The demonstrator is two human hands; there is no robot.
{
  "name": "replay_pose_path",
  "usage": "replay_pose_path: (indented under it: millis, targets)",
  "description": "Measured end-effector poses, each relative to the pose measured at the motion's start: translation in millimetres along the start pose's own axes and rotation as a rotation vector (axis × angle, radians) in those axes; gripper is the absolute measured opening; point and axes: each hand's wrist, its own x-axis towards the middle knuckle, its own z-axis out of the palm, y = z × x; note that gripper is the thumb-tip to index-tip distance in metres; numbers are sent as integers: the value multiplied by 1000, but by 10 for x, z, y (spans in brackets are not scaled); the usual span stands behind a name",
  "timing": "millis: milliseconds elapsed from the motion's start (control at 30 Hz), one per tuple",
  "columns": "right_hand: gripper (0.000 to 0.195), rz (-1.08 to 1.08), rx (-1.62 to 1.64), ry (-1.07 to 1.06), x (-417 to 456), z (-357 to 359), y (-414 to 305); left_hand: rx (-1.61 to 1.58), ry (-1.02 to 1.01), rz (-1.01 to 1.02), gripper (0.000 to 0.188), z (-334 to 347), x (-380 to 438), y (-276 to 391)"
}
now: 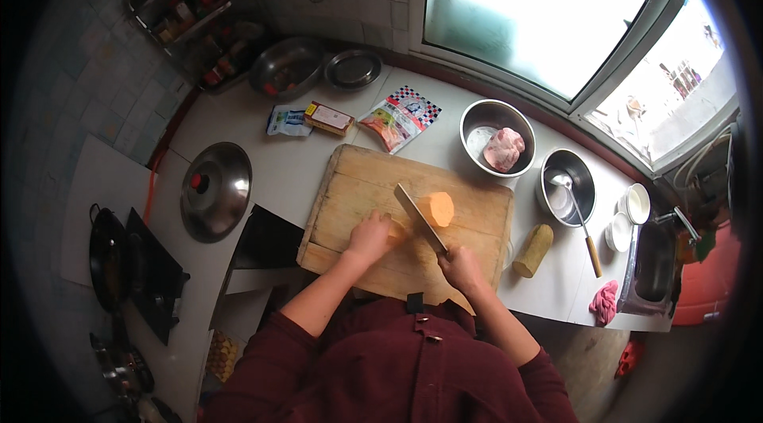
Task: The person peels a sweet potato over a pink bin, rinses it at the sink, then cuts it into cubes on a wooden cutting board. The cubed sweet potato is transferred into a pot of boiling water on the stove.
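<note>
A wooden cutting board (pixel 357 184) lies on the white counter in front of me. My right hand (pixel 462 268) grips the handle of a cleaver (pixel 420 217), whose blade slants up and left over the board. Just right of the blade stands a peeled orange chunk of pumpkin or squash (pixel 440 209). To the left of the blade, my left hand (pixel 371 238) has its fingers on an orange piece (pixel 396 232), partly hidden by them and blurred. Right of the board lies a length of unpeeled greenish-brown squash (pixel 533 250).
Behind the board are a steel bowl (pixel 465 143) with raw meat (pixel 504 150), a food packet (pixel 402 119) and a small box (pixel 329 117). A steel bowl (pixel 542 196) with a ladle (pixel 581 214) stands right, near the sink (pixel 653 274). A pan lid (pixel 217 193) lies left.
</note>
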Motion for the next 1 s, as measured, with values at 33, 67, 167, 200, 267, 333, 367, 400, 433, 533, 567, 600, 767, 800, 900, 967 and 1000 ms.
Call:
replay_pose_path:
  millis: [33, 67, 167, 200, 267, 333, 367, 400, 433, 533, 567, 600, 767, 800, 900, 967, 1000]
  targets:
    - [26, -15, 23, -4, -49, -33, -53, -107, 2, -22, 68, -54, -27, 7]
    - [26, -31, 47, -8, -90, -66, -106, -214, 3, -45, 65, -95, -39, -9]
    - [25, -57, 52, -6, -205, -160, -277, -649, 4, -282, 59, -96, -3, -278]
    - [24, -80, 39, -22, -211, -156, -333, -776, 136, -295, 49, 191, 98, -642]
    - [23, -86, 15, -34, -198, -140, -337, -926, 304, -297, 41, -55, 209, -531]
    - [23, -117, -55, -50, -204, -190, -441, -1046, 456, -266, 35, -315, 303, -428]
    - [24, -131, -90, -59, -203, -207, -482, -1093, 513, -228, 33, -383, 369, -358]
    - [24, -138, -109, -61, -201, -208, -508, -1140, 572, -189, 31, -444, 416, -293]
    - [24, -139, -126, -61, -194, -206, -518, -1155, 551, -185, 32, -496, 468, -220]
    - [24, -131, -170, -68, -179, -223, -552, -1144, 482, -148, 35, -514, 634, -142]
    - [25, -127, -183, -71, -174, -228, -563, -1136, 460, -166, 35, -483, 676, -137]
    - [23, -144, -202, -62, -171, -213, -562, -1127, 433, -183, 36, -435, 729, -126]
    - [14, -120, -281, -85, -181, -184, -674, -720, 469, -288, 27, -244, 885, -149]
    - [12, -107, -288, -94, -182, -171, -702, -549, 517, -295, 24, -280, 837, -104]
    - [9, -77, -298, -129, -155, -127, -759, -382, 562, -307, 17, -257, 852, -132]
    - [9, -67, -286, -158, -107, -118, -781, -404, 528, -327, 15, -221, 862, -176]
    - [9, -60, -280, -167, -85, -119, -786, -425, 496, -338, 15, -223, 884, -182]
